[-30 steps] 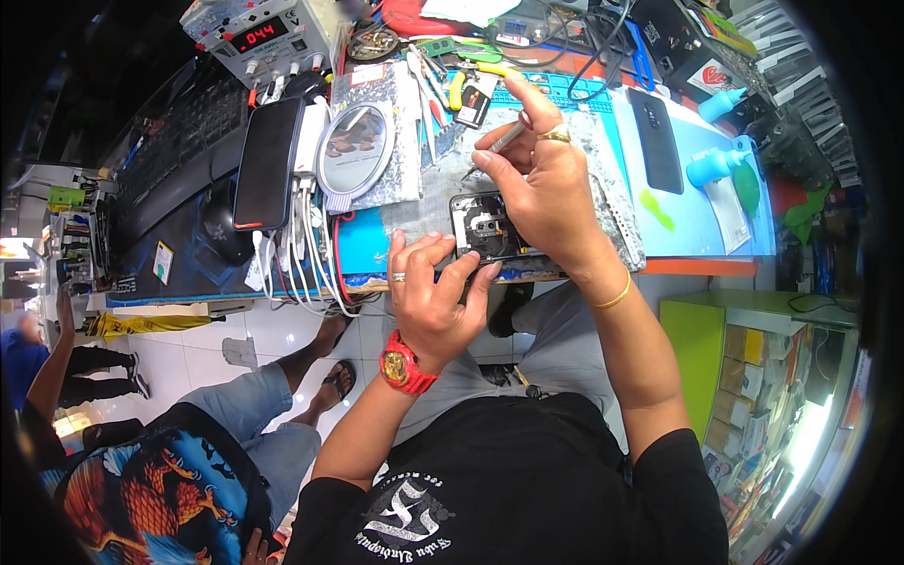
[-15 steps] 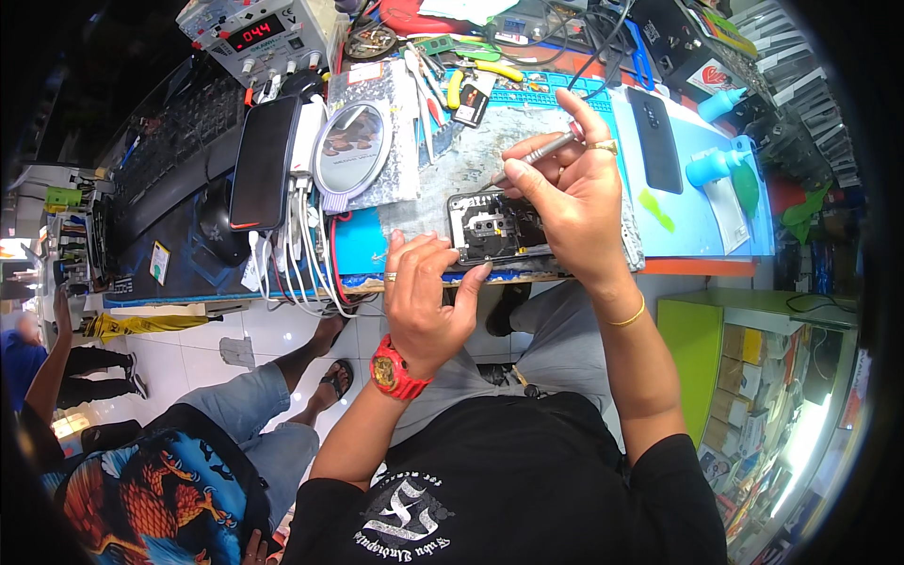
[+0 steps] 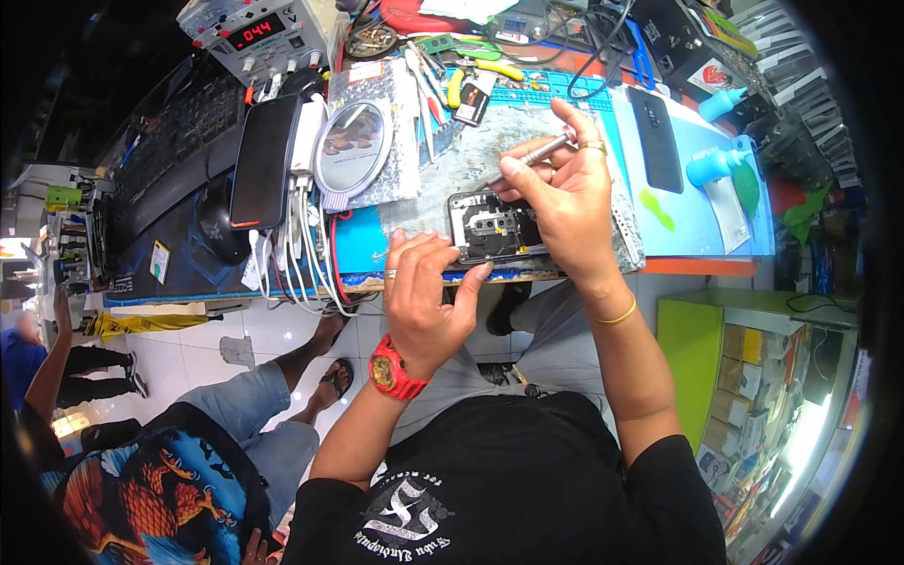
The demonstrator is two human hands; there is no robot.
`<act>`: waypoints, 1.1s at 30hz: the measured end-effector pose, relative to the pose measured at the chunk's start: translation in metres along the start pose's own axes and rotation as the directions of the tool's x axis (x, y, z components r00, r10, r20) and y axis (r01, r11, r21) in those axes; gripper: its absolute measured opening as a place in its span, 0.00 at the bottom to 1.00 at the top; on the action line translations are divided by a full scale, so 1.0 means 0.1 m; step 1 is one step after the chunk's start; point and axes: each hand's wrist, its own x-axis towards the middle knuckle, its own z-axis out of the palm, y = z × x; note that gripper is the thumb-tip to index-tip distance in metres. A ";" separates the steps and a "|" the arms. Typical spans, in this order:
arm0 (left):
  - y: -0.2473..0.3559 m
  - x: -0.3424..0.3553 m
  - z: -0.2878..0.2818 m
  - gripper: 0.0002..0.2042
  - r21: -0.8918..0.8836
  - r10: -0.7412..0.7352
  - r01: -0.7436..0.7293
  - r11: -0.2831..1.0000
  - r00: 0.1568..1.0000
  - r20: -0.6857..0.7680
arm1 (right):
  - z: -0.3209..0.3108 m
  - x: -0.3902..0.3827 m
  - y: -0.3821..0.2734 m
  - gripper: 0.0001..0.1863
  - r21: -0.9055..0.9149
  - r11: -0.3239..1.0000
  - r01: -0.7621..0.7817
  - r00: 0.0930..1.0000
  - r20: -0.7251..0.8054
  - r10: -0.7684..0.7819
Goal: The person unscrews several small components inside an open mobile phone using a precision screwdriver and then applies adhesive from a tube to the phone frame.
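Observation:
An opened smartphone (image 3: pixel 487 226) lies on a worn grey mat (image 3: pixel 452 165) at the bench's front edge, its inner parts and camera module exposed. My left hand (image 3: pixel 424 306) grips its left end, fingers at the side and thumb along the near edge. Held slantwise in my right hand (image 3: pixel 570 198) is a slim silver screwdriver (image 3: pixel 541 153) with a reddish end cap. Its tip points down at the phone's far edge; whether it touches a screw is too small to tell. My right hand covers the phone's right end.
Left of the mat are a round mirror (image 3: pixel 353 151), a dark-screened phone (image 3: pixel 266 165), white cables (image 3: pixel 299 250) and a power supply (image 3: pixel 259 38). Tweezers (image 3: pixel 423 104) and yellow-handled pliers (image 3: pixel 455 89) lie beyond. Rightward are another phone (image 3: pixel 653 141) and blue bottles (image 3: pixel 711 168). Someone sits at left.
My right hand has shifted slightly left, and the screwdriver's capped end has dipped a little toward the left. My left hand and the opened phone stay in place.

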 end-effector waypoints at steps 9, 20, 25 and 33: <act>-0.01 0.01 -0.01 0.20 0.005 0.006 -0.006 1.000 1.000 0.007 | 0.05 0.01 0.04 0.41 -0.031 1.000 -0.007 1.000 0.009 0.007; 0.06 0.20 -0.15 0.20 -0.046 -0.072 0.074 0.996 0.996 0.045 | 0.06 -0.02 0.03 0.42 -0.032 0.999 -0.003 1.000 0.008 0.003; 0.02 0.28 -0.17 0.17 -0.098 -0.139 0.144 0.985 0.989 0.054 | 0.06 -0.15 -0.11 0.42 0.051 0.998 -0.040 0.998 0.043 0.038; 0.02 0.37 -0.18 0.06 -0.132 -0.198 0.206 0.970 0.978 0.071 | 0.08 -0.17 -0.12 0.42 0.066 0.996 -0.061 0.997 0.044 0.059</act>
